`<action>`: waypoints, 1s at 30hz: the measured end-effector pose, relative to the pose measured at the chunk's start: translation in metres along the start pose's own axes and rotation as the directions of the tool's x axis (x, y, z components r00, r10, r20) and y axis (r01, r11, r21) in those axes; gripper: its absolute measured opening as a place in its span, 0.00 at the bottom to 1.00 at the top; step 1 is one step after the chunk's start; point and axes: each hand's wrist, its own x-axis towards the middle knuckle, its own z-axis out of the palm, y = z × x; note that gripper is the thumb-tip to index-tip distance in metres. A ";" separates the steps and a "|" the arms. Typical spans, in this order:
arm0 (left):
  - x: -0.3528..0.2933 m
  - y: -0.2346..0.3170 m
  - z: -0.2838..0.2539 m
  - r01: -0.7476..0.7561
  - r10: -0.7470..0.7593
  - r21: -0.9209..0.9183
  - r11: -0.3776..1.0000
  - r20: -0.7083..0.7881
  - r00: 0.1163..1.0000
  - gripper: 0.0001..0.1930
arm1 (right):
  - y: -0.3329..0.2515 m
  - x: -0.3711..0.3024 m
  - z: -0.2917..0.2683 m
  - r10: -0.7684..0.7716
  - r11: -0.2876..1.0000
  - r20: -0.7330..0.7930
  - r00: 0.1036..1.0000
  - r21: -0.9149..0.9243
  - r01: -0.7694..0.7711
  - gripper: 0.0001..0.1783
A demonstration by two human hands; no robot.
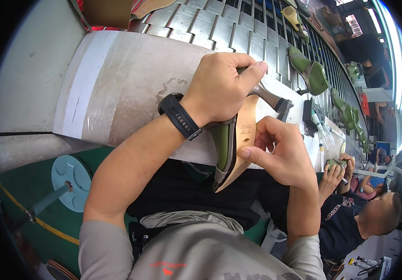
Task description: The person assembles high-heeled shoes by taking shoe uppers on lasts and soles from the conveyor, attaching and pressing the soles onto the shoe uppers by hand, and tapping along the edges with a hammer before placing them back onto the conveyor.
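Observation:
My left hand [222, 86], with a black watch on its wrist, is closed round the rear part of a green high-heeled shoe [220, 139]. The shoe lies on its side, its pointed toe toward me and its heel [270, 96] sticking out to the right. Along its underside runs a tan sole [246, 125], separated from the shoe by a narrow gap near the front half. My right hand [285, 151] pinches the sole's right edge between thumb and fingers. The left fingertips are hidden behind the shoe.
A pale worktable [131, 88] lies under my hands, with a slatted metal conveyor [201, 23] beyond it. Green shoes [310, 70] stand along the conveyor at right. A co-worker [345, 224] sits close on my right, handling another shoe [337, 163]. A round blue stool [71, 182] is at left.

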 end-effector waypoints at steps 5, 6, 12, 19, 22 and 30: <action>0.000 0.005 -0.001 0.022 -0.022 0.036 0.999 0.000 1.000 0.22 | 0.002 0.005 0.016 0.070 0.998 -0.089 0.994 0.011 -0.069 0.25; 0.000 0.007 -0.002 0.021 -0.021 0.055 0.998 -0.005 1.000 0.22 | 0.000 0.007 0.017 0.112 0.993 -0.113 0.987 0.038 -0.109 0.24; 0.003 -0.007 -0.018 -0.004 0.004 -0.020 1.000 0.011 1.000 0.19 | 0.017 0.040 0.028 0.069 0.993 -0.276 0.959 0.107 -0.040 0.26; -0.108 -0.003 -0.070 -0.232 0.240 0.120 0.965 -0.060 0.969 0.33 | 0.041 0.004 0.003 -0.487 0.825 -0.250 0.837 -0.445 0.348 0.40; -0.132 0.015 -0.068 -0.425 0.357 0.520 0.741 0.231 0.905 0.30 | 0.054 0.003 0.010 -0.544 0.736 -0.238 0.805 -0.596 0.322 0.42; -0.113 0.024 -0.047 -0.034 -0.030 0.350 0.936 0.176 0.984 0.18 | 0.061 0.006 0.028 -0.630 0.722 -0.215 0.746 -0.517 0.460 0.23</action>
